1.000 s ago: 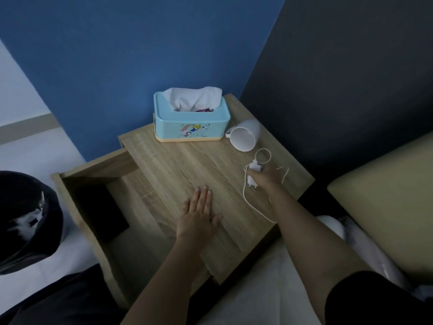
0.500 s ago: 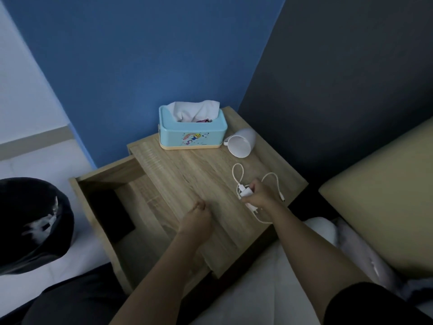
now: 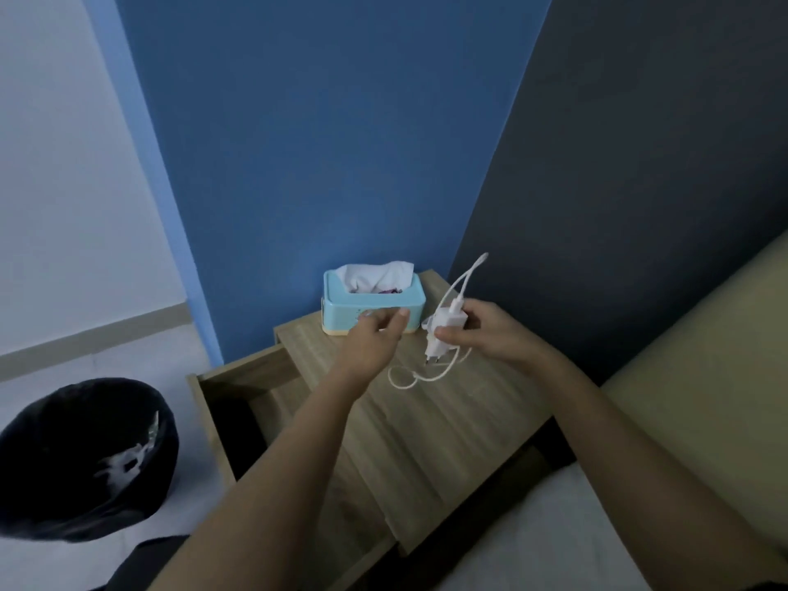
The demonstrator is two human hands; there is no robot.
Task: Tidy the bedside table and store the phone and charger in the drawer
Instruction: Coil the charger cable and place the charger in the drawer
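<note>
Head view.

Hidden or unclear:
- The open drawer (image 3: 239, 403) is dark inside, so its contents cannot be made out. The left forearm crosses its near corner.
- The lower front of the tissue box (image 3: 371, 298) is partly covered by the left hand (image 3: 375, 339).
- A small white shape behind the charger (image 3: 445, 330) is too hidden to identify.
- The bin (image 3: 85, 458) is cut off at the left edge of the frame.
- Both fingertips are motion-blurred.

Count:
- One charger with one white cable (image 3: 409, 379).
- One tissue box.
- One drawer.
- One bin.
- Two hands.

Hand state:
- The right hand (image 3: 490, 334) grips the charger body between thumb and curled fingers, clear above the bedside table (image 3: 426, 432), prongs pointing down.
- The cable hangs from the charger in a loop. Whether the loop touches the tabletop cannot be told. The free end of the cable sticks up past the hand.
- The left hand is just beside the charger, apart from it. Its fingers are loosely curled with nothing visible in them.

Surroundings:
- The tissue box stands at the rear of the tabletop against the blue wall (image 3: 320, 142), with a white tissue protruding.
- The drawer is pulled out to the left of the table.
- The black bin stands on the floor, left of the drawer.
- A dark grey panel (image 3: 639, 164) and a tan bed part (image 3: 703, 377) lie to the right.
</note>
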